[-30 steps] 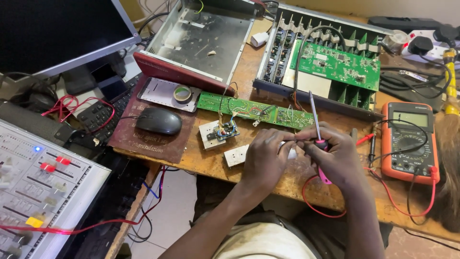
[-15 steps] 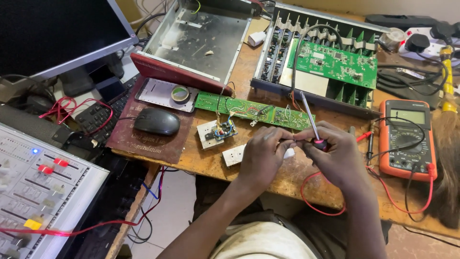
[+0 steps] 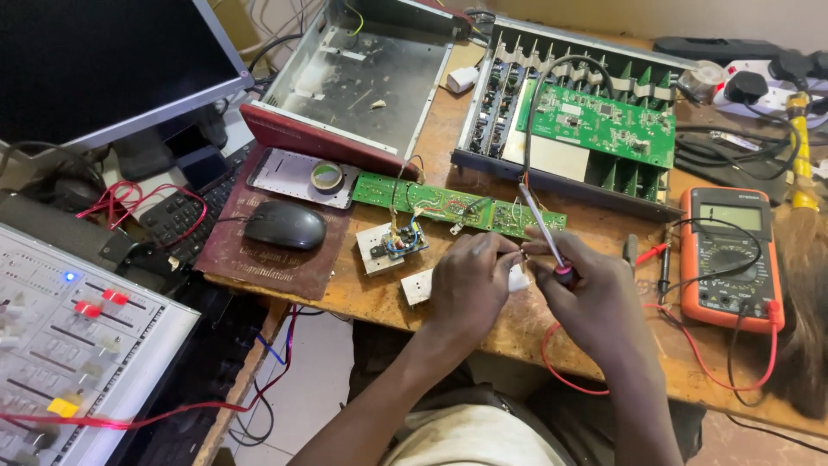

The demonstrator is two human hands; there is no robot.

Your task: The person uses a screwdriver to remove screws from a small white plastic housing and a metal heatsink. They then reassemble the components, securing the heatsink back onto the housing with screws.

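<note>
Green strip board [image 3: 457, 205] lies just far of both hands: left hand [image 3: 470, 289] pinches a small white part [image 3: 517, 278], right hand [image 3: 595, 298] grips a probe [image 3: 542, 231], best kept steady on 1 contact.

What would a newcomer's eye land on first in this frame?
Most likely the two hands at the centre of the wooden bench: the right hand grips a slim screwdriver while the left hand meets it over a small white part. Next come the orange multimeter at the right with its red leads, and the bright green circuit board in the open chassis behind.
</note>
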